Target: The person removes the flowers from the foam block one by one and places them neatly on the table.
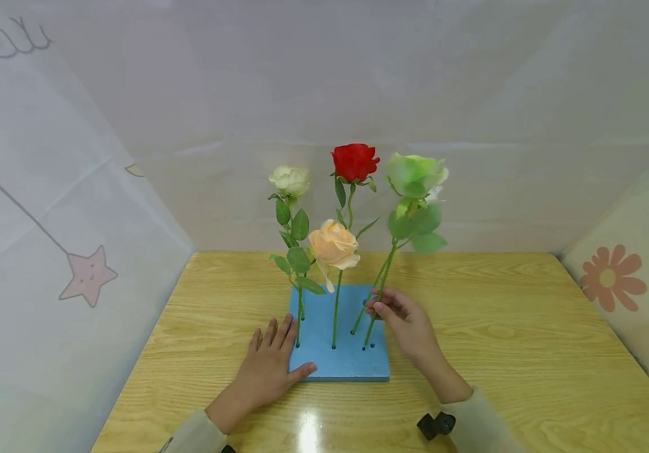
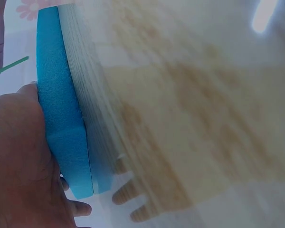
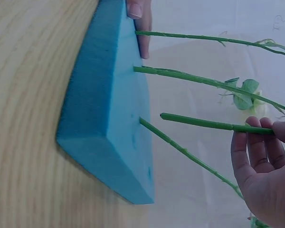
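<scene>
My right hand pinches the stem of a green rose over the right side of a blue foam board. In the right wrist view, the lower end of that stem hangs free, apart from the foam. My left hand rests with straight fingers at the board's left edge, its thumb along the front edge. Upright in the board stand a red rose, a peach rose and a cream rose. A white flower, mostly hidden behind the green rose, leans to the right.
Small holes show in the board near its right edge. The board lies on a wood-grain table. Pale cloth walls with printed stars and flowers surround the table on the left, back and right.
</scene>
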Demonstrator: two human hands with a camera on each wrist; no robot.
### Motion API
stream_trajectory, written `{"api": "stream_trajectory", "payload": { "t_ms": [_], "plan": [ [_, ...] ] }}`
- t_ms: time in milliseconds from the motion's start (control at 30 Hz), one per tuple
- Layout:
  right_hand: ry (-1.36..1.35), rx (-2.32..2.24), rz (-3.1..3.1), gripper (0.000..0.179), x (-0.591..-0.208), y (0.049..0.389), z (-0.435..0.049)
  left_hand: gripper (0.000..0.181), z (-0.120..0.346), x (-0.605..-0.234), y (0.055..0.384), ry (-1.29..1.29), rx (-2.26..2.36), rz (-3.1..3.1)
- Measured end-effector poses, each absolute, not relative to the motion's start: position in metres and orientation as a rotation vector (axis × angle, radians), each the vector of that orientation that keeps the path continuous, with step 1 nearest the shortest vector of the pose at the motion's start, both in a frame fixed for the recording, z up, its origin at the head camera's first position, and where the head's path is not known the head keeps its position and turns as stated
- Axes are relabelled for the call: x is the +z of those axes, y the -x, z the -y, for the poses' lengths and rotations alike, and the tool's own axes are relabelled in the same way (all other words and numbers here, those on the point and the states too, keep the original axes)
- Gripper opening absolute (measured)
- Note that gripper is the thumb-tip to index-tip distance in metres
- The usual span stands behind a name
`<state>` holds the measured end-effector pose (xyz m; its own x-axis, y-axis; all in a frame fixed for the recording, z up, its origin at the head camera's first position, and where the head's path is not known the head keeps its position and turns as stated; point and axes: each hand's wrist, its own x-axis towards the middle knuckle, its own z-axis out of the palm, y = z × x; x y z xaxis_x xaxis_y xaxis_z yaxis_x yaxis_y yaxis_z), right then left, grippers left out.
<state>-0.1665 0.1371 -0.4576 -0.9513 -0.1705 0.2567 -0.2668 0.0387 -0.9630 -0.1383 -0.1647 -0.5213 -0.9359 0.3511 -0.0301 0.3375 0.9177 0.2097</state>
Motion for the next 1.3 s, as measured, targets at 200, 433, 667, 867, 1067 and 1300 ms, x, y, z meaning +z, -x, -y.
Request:
{"api": "stream_trajectory", "payload": {
  "t_ms": [200,433,667,867,1067,1300],
  "plan": [
    [-0.506,2.063,2.151,0.029,-0.447,0.167,-0.145,0.099,0.165,-0.521,0.139,-0.537,0.299,-3.008],
    [-0.499,2.033,2.145,0.03,-0.436,0.164,-0.157,0.1,0.165,-0.517,0.138,-0.541,0.315,-3.007],
    [-0.475,1.97,2.164,0.033,-0.432,0.162,-0.175,0.099,0.166,-0.524,0.14,-0.541,0.34,-3.017],
    [-0.473,1.95,2.144,0.033,-0.431,0.16,-0.191,0.097,0.166,-0.523,0.137,-0.562,0.366,-3.024],
    [-0.443,1.914,2.179,0.035,-0.432,0.155,-0.206,0.098,0.165,-0.522,0.138,-0.562,0.341,-3.026],
    [-0.392,1.865,2.223,0.035,-0.43,0.151,-0.223,0.099,0.166,-0.522,0.138,-0.549,0.331,-3.013]
  ]
}}
